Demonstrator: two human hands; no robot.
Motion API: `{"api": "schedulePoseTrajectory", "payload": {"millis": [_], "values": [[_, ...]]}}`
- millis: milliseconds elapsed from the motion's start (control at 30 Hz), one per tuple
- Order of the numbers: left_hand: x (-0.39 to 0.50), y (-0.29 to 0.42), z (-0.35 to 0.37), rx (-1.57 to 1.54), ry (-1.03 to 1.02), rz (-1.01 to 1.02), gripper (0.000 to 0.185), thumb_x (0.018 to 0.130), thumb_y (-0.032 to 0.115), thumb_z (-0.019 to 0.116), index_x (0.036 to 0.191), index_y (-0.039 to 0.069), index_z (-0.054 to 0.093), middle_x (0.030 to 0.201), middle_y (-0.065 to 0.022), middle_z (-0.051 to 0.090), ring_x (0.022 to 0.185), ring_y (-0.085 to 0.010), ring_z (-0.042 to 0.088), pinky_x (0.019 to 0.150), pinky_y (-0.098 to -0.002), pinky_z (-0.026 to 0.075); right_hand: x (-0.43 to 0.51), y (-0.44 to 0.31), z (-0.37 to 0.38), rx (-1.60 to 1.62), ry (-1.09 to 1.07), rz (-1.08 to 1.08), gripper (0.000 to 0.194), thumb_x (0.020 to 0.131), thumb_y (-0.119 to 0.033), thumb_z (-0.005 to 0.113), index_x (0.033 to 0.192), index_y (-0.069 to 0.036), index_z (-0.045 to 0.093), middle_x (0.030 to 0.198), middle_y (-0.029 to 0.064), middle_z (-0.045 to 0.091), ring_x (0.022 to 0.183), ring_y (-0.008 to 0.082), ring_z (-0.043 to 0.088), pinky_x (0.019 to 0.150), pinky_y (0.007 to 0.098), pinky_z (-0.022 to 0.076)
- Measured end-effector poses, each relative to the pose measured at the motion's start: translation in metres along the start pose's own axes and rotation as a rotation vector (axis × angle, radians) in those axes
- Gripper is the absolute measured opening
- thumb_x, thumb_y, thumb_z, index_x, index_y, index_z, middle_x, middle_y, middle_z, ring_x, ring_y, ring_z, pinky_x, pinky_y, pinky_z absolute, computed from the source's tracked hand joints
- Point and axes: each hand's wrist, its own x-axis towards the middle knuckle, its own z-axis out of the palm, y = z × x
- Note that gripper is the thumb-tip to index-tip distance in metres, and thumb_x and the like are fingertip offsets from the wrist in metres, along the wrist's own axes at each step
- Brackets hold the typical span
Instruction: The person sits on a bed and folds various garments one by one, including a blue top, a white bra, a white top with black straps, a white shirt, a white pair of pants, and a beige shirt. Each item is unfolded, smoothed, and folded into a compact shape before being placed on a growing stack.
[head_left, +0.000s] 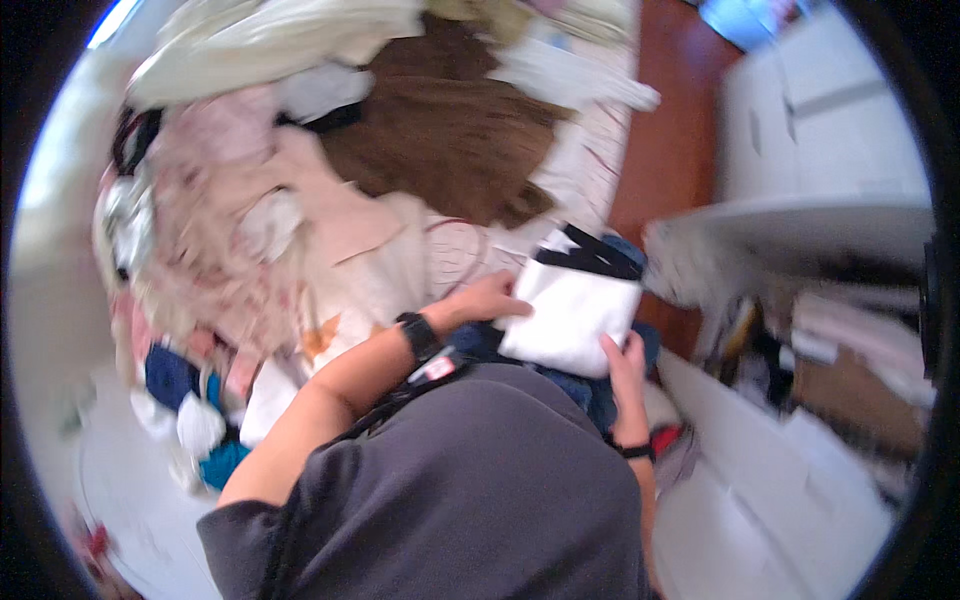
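Observation:
A folded white cloth item with a black band (574, 315) lies between my hands, above dark blue cloth. My left hand (491, 296) touches its left edge, thumb on top and the fingers partly hidden. The right hand (624, 360) grips its lower right edge with the thumb on top. Beyond them, a brown garment (450, 127) is spread on the bed, next to a heap of pale pink and cream cloth (255, 195). The picture is blurred.
Pale bedding (277, 37) is bunched at the far left of the bed. On the right are a reddish-brown floor (667, 150), white cabinets (832, 112) and an open compartment with boxes and mixed items (855, 375). Blue and white cloth bundles (199, 424) sit at the lower left.

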Motion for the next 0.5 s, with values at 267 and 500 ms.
{"api": "schedulePoseTrajectory", "payload": {"millis": [267, 500], "values": [[0.012, 0.048, 0.005, -0.604, -0.289, 0.042, 0.046, 0.077, 0.026, 0.070, 0.113, -0.001, 0.057, 0.104, -0.0091, 0.064, 0.090, -0.0183, 0.061, 0.081, -0.0321, 0.048, 0.028, -0.060, -0.006, 0.393, -0.361, 0.339, 0.060, 0.088, -0.031, 0.059, 0.132, 0.005, 0.037, 0.127, 0.0164, 0.049, 0.110, 0.0267, 0.052, 0.094, 0.0371, 0.0418], [0.000, 0.050, 0.014, -1.191, -0.335, 0.196, 0.058, 0.078, 0.020, 0.070, 0.127, 0.002, 0.044, 0.117, -0.0116, 0.058, 0.102, -0.0205, 0.059, 0.089, -0.0345, 0.046, 0.040, -0.100, 0.008, 0.745, -0.745, 0.106, 0.074, 0.089, -0.053, 0.045, 0.139, -0.001, 0.028, 0.139, 0.0168, 0.036, 0.124, 0.0319, 0.040, 0.103, 0.0441, 0.0320]]}}
